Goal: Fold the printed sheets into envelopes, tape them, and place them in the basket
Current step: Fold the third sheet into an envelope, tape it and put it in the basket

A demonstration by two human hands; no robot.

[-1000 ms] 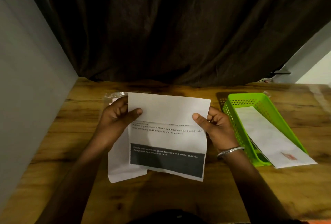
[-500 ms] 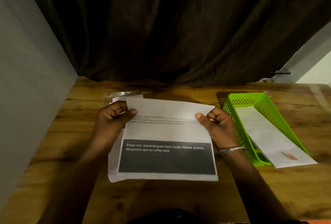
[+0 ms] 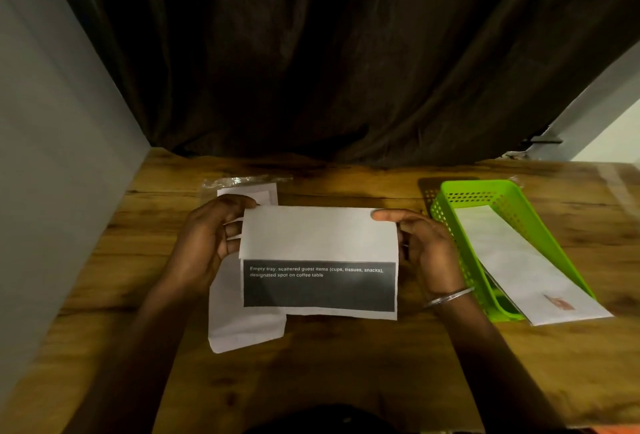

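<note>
A printed sheet with a dark grey text band sits at the middle of the wooden table. Its top part is folded down over the text, stopping just above the band. My left hand grips the sheet's left edge and my right hand, with a bangle at the wrist, grips the right edge. A white envelope lies under the sheet at the left. The green basket stands to the right with a long white envelope in it, sticking out over its near rim.
A clear plastic packet with white paper lies beyond my left hand. A dark curtain hangs behind the table and a grey wall borders it on the left.
The sheet's top flap has come further down, now covering the upper text lines. The sheet has dropped lower toward the table, and both hands moved with it along its side edges.
</note>
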